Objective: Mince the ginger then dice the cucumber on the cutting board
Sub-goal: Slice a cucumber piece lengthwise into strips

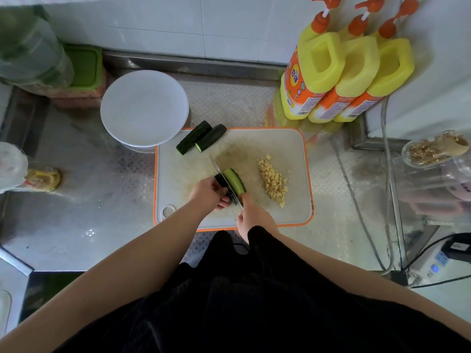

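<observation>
Ginger (274,181) lies minced on the board (285,149); I'm on the cucumber now. My left hand (209,192) grips a cucumber piece (235,183) mid-board, my right hand (254,217) clamps the knife (224,178), splitting it lengthwise. Next I'd press straight down, fingertips clear.

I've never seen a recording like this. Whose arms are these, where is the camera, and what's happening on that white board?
There is no machine here: a person wears a camera on the head, looking down at their own arms. On the steel counter lies a cutting board. The right hand holds a knife and is slicing lengthwise through a cucumber piece, which the left hand steadies. Beside it sits a pile of minced ginger, already done. Two more cucumber pieces wait at the board's far edge, near a white plate and three yellow bottles.
</observation>
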### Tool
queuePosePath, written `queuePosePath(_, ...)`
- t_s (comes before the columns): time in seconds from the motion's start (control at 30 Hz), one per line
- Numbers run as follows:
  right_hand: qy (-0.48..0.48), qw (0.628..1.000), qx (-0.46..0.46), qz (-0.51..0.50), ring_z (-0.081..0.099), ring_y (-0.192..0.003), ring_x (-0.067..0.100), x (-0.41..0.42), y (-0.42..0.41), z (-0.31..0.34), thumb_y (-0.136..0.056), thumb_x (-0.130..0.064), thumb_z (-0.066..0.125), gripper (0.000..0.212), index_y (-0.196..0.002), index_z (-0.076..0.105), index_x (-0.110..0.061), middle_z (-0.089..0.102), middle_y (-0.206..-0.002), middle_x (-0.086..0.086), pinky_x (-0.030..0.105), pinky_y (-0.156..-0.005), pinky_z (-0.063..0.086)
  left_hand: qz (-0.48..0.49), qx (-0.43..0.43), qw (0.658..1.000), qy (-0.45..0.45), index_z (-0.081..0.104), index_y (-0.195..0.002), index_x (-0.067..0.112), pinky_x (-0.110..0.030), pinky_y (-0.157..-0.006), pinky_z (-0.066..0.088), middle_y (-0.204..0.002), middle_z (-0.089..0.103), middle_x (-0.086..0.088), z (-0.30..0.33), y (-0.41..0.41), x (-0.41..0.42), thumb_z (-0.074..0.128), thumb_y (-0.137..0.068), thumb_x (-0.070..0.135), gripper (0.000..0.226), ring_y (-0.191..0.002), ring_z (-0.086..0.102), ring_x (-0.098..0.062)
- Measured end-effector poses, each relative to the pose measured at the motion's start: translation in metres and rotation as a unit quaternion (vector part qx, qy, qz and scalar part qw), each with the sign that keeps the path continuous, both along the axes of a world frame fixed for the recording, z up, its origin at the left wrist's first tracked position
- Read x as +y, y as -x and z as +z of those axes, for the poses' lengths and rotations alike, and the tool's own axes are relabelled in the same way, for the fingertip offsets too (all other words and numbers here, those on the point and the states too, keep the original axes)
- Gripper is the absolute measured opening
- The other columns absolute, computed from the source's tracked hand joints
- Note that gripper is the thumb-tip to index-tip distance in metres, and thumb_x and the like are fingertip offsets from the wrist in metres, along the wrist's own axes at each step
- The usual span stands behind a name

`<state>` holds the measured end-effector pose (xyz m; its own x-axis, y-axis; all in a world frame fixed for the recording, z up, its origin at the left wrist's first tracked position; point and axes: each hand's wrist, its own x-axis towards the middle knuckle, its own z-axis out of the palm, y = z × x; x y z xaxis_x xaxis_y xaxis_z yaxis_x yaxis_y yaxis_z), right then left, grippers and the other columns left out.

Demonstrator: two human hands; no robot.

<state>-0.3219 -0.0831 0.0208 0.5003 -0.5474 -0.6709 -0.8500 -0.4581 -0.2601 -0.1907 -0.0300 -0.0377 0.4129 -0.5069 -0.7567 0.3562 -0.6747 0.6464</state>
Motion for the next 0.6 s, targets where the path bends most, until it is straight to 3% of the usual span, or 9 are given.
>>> queuePosePath(0.17, -0.01, 1.0, -0.004, 0.021, 0.056, -0.065, 0.026, -0.004, 0.0, 0.003, -0.095, -0.017, 0.04, 0.043, -0.134, 0.025, -0.029, 0.054, -0.069, 0.003, 0.033, -0.054, 0.042, 0.025, -0.007, 1.0, 0.004, 0.043, -0.082, 0.007, -0.04, -0.064, 0.05, -0.069, 0.058, -0.018, 0.004, 0.002, 0.002, 0.052, -0.097, -0.001, 0.02, -0.062, 0.056, -0.025)
queuePosePath(0.33, -0.007, 1.0, -0.007, 0.01, 0.062, -0.073, 0.025, -0.007, 0.001, 0.002, -0.098, -0.023, 0.039, 0.043, -0.14, 0.028, -0.029, 0.064, -0.081, 0.004, 0.035, -0.064, 0.052, 0.03, -0.036, 0.999, 0.025, 0.042, -0.087, 0.009, -0.044, -0.069, 0.057, -0.075, 0.067, -0.021, 0.005, 0.004, 0.006, 0.06, -0.094, 0.004, 0.02, -0.066, 0.066, -0.029)
queuePosePath(0.5, 0.006, 1.0, -0.002, 0.019, 0.063, -0.084, 0.026, -0.008, 0.0, 0.0, -0.099, -0.027, 0.036, 0.046, -0.144, 0.029, -0.031, 0.065, -0.095, 0.004, 0.035, -0.071, 0.053, 0.047, -0.016, 0.998, 0.04, 0.04, -0.088, 0.01, -0.036, -0.056, 0.056, -0.072, 0.065, -0.018, 0.009, 0.003, 0.009, 0.058, -0.095, 0.004, 0.021, -0.059, 0.064, -0.026)
queuePosePath(0.6, 0.02, 1.0, -0.001, 0.023, 0.06, -0.075, 0.025, -0.009, -0.001, 0.0, -0.099, -0.026, 0.034, 0.04, -0.139, 0.033, -0.026, 0.058, -0.08, 0.003, 0.034, -0.063, 0.049, 0.044, -0.02, 0.998, 0.039, 0.044, -0.09, 0.01, -0.029, -0.052, 0.054, -0.073, 0.069, -0.014, 0.013, 0.003, 0.009, 0.055, -0.099, 0.014, 0.014, -0.061, 0.07, -0.023)
